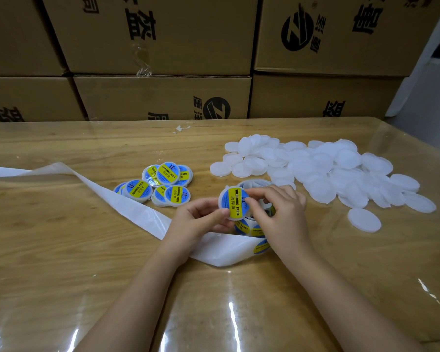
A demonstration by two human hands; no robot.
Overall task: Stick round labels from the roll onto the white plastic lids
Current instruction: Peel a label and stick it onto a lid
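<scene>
While left hand pinches labelled lid from below, right hand pinches its right edge.

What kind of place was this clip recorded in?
Likely a small packing or warehouse workroom: stacked printed cartons behind the table, a heap of blank white lids, and labelled lids piled nearby.

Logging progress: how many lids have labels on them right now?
8: one lid held above the roll; three in the far cluster, four in the near cluster, left of it. Overlaps may hide more.
</scene>
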